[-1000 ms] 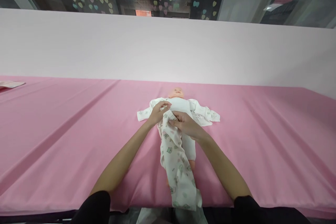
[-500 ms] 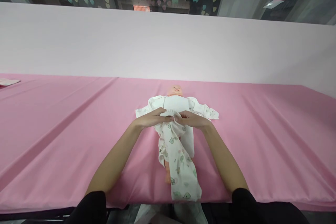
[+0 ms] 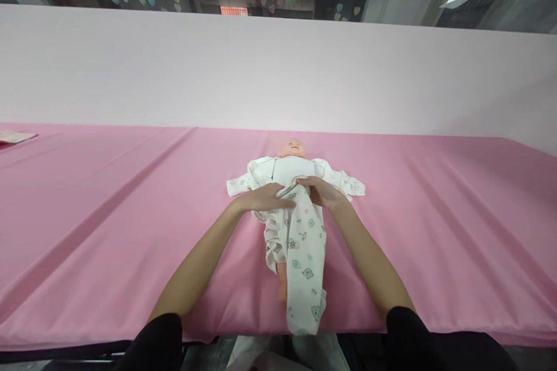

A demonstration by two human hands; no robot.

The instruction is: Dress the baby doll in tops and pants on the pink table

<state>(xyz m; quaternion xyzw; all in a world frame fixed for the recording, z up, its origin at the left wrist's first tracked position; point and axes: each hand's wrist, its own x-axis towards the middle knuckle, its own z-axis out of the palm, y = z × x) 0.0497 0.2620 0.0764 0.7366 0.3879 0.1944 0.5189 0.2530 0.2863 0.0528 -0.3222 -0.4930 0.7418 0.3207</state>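
A baby doll [image 3: 293,148] lies on its back with its head toward the wall, dressed in a white printed top [image 3: 261,169] with the sleeves spread out. White baby trousers [image 3: 307,255] with small green prints hang over its lower body, one leg trailing toward the near edge. My left hand [image 3: 267,197] grips the gathered waist of the trousers from the left, fingers closed on the cloth. From the right, my right hand [image 3: 321,190] pinches the same gathered cloth. One bare doll foot [image 3: 282,290] shows beside the trailing leg; the other is hidden.
A pink padded cover [image 3: 130,232] spreads under the doll, with its near edge in front of my body. A white wall [image 3: 278,75] rises behind it, topped by glass with heart stickers. A flat pale item [image 3: 16,137] lies at the far left.
My hands have moved slightly apart and shifted a little right on the waist. The trailing trouser leg now hangs straighter, with its lower end moved left.
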